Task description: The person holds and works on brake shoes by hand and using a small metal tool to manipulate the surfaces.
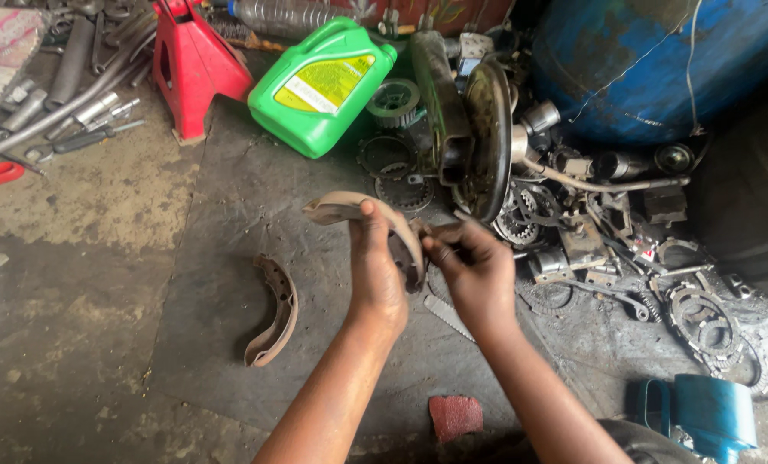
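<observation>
Both bare forearms reach forward; the left hand [375, 271] and right hand [477, 273] are raised close together, fingers curled shut.

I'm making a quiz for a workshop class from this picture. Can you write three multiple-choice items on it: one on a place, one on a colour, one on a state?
1. Where does the second brake shoe lie?
A. on the floor, to the left of the hands
B. on top of the green jug
C. inside the blue drum

2. What colour is the plastic jug?
A. white
B. green
C. black

3. How is the curved brake shoe between the hands held?
A. lying untouched on the floor
B. lifted off the floor, gripped by the left hand with the right hand at its end
C. hung on the red stand

Answers: 1 A, it rests on the dark floor left of the left forearm. 2 B, its body is bright green with a yellow label. 3 B, both hands are on it above the floor.
</observation>
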